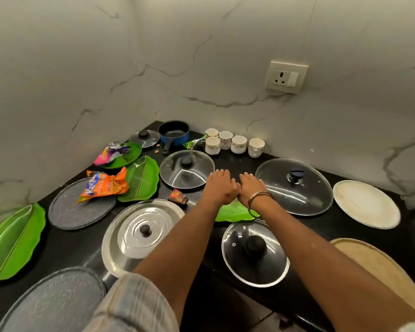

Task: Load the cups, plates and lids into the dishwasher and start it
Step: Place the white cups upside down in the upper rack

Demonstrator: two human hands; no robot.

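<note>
Left hand (219, 185) and right hand (252, 186) hover side by side, fingers straight, holding nothing, near the 5 cups (235, 142) at the counter's back (no dishwasher in view). Best take cups first, 1 per hand, gripping bodies firmly.

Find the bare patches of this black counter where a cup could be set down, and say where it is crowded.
Bare counter shows between the white cups and the two large glass lids, just beyond both hands. The left corner is crowded with green plates and snack packets.
</note>
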